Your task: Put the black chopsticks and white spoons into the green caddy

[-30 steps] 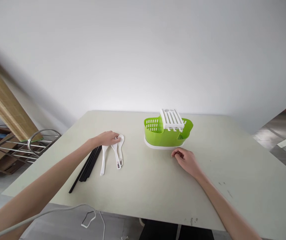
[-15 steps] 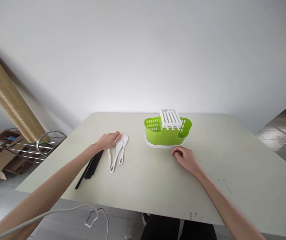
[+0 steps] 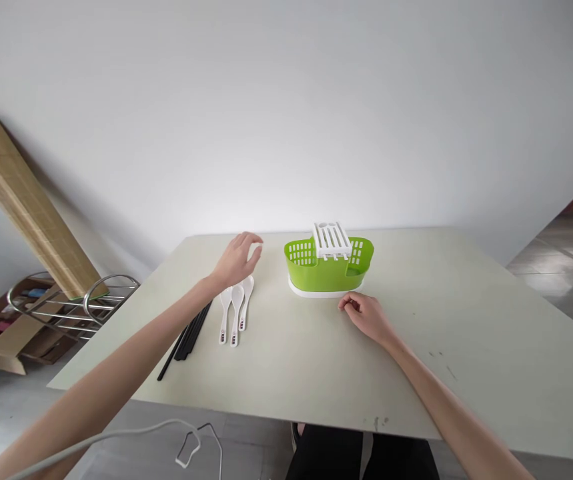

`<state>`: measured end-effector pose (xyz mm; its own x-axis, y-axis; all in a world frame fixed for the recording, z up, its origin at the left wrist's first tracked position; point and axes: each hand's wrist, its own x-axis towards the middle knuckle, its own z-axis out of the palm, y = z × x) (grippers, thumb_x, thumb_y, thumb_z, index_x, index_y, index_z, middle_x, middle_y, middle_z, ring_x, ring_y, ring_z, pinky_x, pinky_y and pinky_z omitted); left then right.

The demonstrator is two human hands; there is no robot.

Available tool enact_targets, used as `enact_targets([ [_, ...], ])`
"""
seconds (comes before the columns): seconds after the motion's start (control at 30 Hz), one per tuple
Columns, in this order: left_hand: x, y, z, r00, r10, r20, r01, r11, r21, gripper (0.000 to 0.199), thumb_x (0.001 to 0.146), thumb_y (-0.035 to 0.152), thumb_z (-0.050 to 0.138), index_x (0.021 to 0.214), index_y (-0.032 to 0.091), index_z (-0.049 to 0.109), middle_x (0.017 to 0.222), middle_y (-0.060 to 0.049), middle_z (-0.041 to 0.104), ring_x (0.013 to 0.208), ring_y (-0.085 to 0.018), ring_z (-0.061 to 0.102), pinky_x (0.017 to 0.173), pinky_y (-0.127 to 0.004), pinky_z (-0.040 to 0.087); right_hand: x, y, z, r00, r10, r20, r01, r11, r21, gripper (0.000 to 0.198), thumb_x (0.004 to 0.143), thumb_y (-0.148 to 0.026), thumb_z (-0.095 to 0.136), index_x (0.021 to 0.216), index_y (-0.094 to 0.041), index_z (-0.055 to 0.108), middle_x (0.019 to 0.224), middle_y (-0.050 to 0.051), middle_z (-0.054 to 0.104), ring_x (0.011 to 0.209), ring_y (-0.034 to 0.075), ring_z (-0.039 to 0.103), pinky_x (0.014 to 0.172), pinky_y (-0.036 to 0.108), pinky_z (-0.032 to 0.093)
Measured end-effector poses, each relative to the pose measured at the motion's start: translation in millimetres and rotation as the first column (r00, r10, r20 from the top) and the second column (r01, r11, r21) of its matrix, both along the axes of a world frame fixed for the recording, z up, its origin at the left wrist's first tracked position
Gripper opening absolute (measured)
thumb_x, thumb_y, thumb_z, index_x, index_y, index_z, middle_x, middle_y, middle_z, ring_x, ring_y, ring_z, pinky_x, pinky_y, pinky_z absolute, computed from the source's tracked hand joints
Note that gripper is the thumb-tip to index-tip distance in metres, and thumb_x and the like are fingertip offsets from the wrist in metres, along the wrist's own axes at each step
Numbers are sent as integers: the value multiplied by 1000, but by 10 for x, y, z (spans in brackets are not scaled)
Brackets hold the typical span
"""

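My left hand (image 3: 239, 259) is raised just over the bowls of three white spoons (image 3: 237, 310); its thumb and fingers are apart and nothing is between them. The spoons lie side by side, handles toward me, and the hand partly covers the left one. Left of them is a bundle of black chopsticks (image 3: 189, 335), its far end hidden behind my wrist. My right hand (image 3: 363, 315) rests on the table with curled fingers, close to the front of the green utensil basket (image 3: 323, 275). Whether those fingers hold anything cannot be seen. A white slotted rack (image 3: 333, 240) sits across the basket's top.
The pale table (image 3: 286, 373) reaches back to a white wall (image 3: 286, 113). At the left are a metal rack (image 3: 73, 308), an open cardboard box (image 3: 11, 339) and a leaning rolled bamboo mat (image 3: 31, 207). A white cable (image 3: 131, 432) hangs by my left forearm.
My left hand has lifted off the spoons, and its fingers have opened. The leftmost spoon now lies straighter beside the other two. My right hand stays in front of the basket. The view has shifted slightly.
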<state>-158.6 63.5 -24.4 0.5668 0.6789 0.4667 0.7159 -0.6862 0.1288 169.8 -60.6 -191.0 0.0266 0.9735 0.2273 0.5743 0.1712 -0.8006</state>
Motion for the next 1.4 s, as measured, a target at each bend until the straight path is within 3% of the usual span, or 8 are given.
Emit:
enact_targets([
  [0.13, 767, -253, 92, 987, -158, 35, 155, 985, 83, 41, 108, 45, 37, 136, 21, 56, 139, -13, 63, 135, -27, 54, 117, -47, 41, 5, 12, -8, 1000, 6, -8, -6, 1000, 9, 23, 87, -24, 48, 80, -24, 70, 81, 1, 75, 65, 18, 58, 66, 30, 42],
  [0.27, 1313, -463, -44, 973, -227, -48, 231, 965, 122, 53, 107, 52, 41, 154, 28, 45, 163, -10, 47, 149, -31, 42, 121, -52, 37, 4, 31, -10, 1000, 7, -14, -6, 1000, 22, 23, 86, -22, 47, 79, -24, 70, 79, 1, 74, 63, 17, 58, 65, 29, 41],
  [0.37, 1511, -487, -170, 971, -217, -99, 231, 959, 165, 51, 107, 52, 42, 153, 32, 49, 162, -7, 49, 151, -32, 42, 119, -54, 38, -1, 35, 3, 1000, 8, -16, -7, 1000, 28, 24, 86, -21, 47, 79, -24, 70, 79, 0, 75, 63, 17, 58, 66, 29, 41],
  [0.5, 1533, -313, -225, 981, -179, -70, 191, 957, 217, 43, 107, 45, 44, 144, 28, 59, 156, -8, 58, 147, -30, 49, 120, -51, 39, -7, 28, 25, 1000, 1, -15, -1, 1000, 25, 24, 86, -20, 46, 80, -24, 69, 79, 1, 75, 62, 17, 58, 66, 29, 41],
  [0.67, 1217, 67, -149, 994, -100, -37, 105, 976, 191, 41, 101, 32, 50, 139, 24, 62, 152, -10, 61, 148, -28, 49, 123, -48, 36, -6, 36, 19, 1000, -3, -13, 4, 1000, 16, 24, 86, -20, 46, 79, -24, 69, 75, 0, 73, 59, 16, 55, 63, 28, 40],
  [0.9, 325, 434, -21, 987, 145, -71, -134, 981, 143, 49, 101, 30, 43, 148, 21, 52, 153, -8, 60, 149, -28, 43, 120, -49, 36, -3, 55, 12, 1000, 11, -13, -11, 1000, 7, 23, 86, -22, 46, 79, -25, 68, 76, 0, 71, 61, 16, 55, 64, 29, 40],
  [1.17, -521, 525, 62, 949, 304, -83, -295, 950, 103, 53, 101, 32, 37, 152, 19, 48, 159, -10, 53, 153, -27, 39, 121, -49, 36, -4, 17, 43, 1000, 6, -7, -7, 1000, -12, 24, 85, -22, 45, 80, -25, 69, 75, 0, 72, 58, 16, 54, 61, 29, 39],
  [1.4, -772, 440, 87, 943, 324, -80, -317, 944, 89, 52, 102, 36, 36, 151, 22, 49, 158, -8, 54, 153, -25, 39, 122, -46, 39, -11, 1, 45, 1000, -3, 2, 3, 1000, -13, 24, 85, -24, 46, 79, -25, 69, 74, 0, 71, 60, 17, 55, 63, 29, 40],
])
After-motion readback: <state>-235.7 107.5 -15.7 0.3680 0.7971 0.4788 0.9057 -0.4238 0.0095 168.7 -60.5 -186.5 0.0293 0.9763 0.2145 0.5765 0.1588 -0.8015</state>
